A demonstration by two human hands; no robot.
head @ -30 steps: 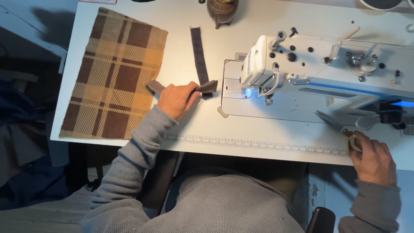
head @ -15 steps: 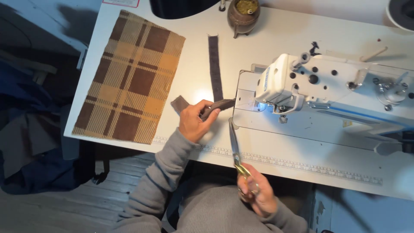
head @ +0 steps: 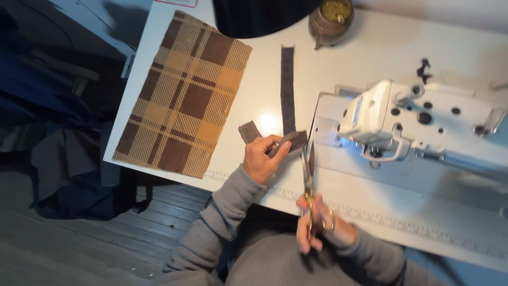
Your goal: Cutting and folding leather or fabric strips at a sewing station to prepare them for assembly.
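My left hand (head: 263, 158) pinches a short folded piece of dark brown fabric strip (head: 288, 141) just in front of the sewing machine (head: 423, 124). My right hand (head: 317, 228) grips a pair of gold-handled scissors (head: 307, 182), whose blades point away from me and reach the right end of the held strip. A longer dark brown strip (head: 287, 87) lies flat on the white table (head: 370, 58), running from the held piece toward the far edge.
A brown and tan plaid cloth (head: 182, 98) lies on the table's left part. A round brown pot (head: 332, 21) stands at the far edge beside a dark object (head: 259, 16). A ruler strip (head: 402, 220) runs along the near table edge. Wooden floor and dark cloth lie left.
My right hand came from the far right of the table with the scissors to in front of me, and the blades now meet the strip held in my left hand. The camera moved closer.
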